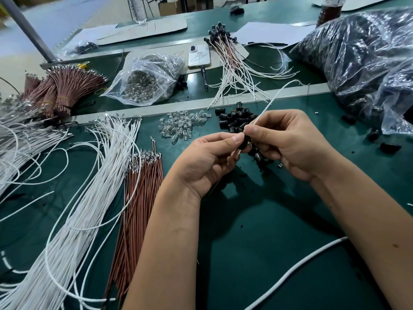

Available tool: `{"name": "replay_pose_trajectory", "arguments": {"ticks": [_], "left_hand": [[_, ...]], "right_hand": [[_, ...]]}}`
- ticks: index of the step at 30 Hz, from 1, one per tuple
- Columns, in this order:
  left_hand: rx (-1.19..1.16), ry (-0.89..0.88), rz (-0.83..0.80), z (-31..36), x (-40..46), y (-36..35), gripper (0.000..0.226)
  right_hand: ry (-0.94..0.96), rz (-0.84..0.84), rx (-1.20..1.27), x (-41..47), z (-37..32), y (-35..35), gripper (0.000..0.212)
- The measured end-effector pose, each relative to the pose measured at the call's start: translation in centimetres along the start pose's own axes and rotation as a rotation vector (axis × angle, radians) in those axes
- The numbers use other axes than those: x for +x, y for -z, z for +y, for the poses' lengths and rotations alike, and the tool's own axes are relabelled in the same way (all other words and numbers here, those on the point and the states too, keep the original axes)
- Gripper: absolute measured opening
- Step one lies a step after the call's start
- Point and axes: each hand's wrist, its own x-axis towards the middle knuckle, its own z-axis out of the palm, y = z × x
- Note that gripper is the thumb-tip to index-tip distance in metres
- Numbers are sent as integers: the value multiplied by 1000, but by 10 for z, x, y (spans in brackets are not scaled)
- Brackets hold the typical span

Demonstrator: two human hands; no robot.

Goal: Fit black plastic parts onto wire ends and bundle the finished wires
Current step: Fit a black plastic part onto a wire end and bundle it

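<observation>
Left hand [210, 153] pinches black cap [245, 139], right hand [283, 139] pinches white wire [277, 95] trailing toward 1 o'clock, seemingly for fitting; spare caps [234, 119] near at 12.

Bright overhead light, soft shadows, edges warped.

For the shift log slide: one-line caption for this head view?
Left hand and right hand fit a black cap onto a white wire above the green table.
</observation>
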Motion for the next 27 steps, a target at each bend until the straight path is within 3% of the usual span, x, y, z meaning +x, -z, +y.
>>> {"name": "replay_pose_trajectory", "arguments": {"ticks": [7,11,19,23,27], "left_hand": [[21,-24,2,0,0,-2,3],[49,-48,12,-1,0,-1,2],[-101,-113,25,1,1,-2,27],[-114,-186,113,2,1,-1,21],[-102,-181,124,2,1,1,17]], "right_hand": [[11,122,76,2,2,-1,23],[6,74,36,2,1,2,24],[17,136,-78,2,6,-4,41],[37,67,-227,0,10,-8,34],[37,34,-211,-2,8,-9,22]]}}
